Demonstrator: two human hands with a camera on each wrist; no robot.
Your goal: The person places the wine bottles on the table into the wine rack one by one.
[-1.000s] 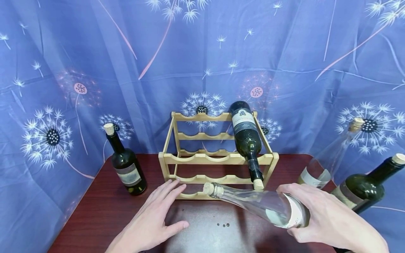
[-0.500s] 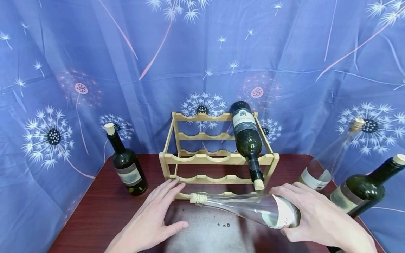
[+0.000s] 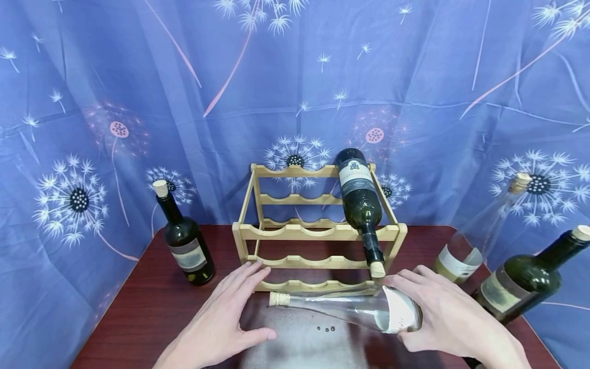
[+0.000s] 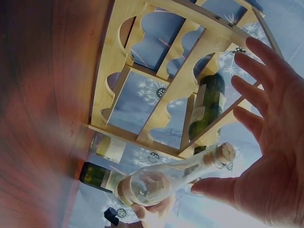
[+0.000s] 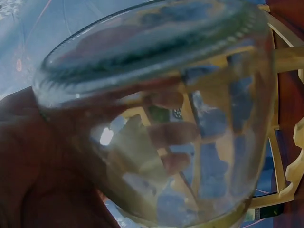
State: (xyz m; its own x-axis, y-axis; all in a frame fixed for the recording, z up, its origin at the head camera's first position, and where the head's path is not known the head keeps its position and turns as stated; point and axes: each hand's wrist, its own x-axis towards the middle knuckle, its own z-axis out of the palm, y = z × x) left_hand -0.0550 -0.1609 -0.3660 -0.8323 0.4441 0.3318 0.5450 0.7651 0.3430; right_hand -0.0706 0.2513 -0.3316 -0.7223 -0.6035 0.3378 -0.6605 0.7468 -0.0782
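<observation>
My right hand grips a clear glass bottle round its labelled base end. The bottle lies nearly level in front of the wooden wine rack, its corked neck pointing left. In the right wrist view the bottle's glass base fills much of the picture, with fingers showing through it. My left hand is held with fingers extended and thumb spread, near the rack's front left corner. A gap separates it from the cork in the left wrist view. A dark wine bottle lies neck forward on the rack's upper right.
A corked dark bottle stands left of the rack. To the right stand a clear corked bottle and another dark bottle. Small dark spots mark the table. A blue dandelion-print curtain hangs behind.
My right hand has moved left with the clear bottle, whose neck has come down and levelled out. The left hand has stayed in nearly the same place.
</observation>
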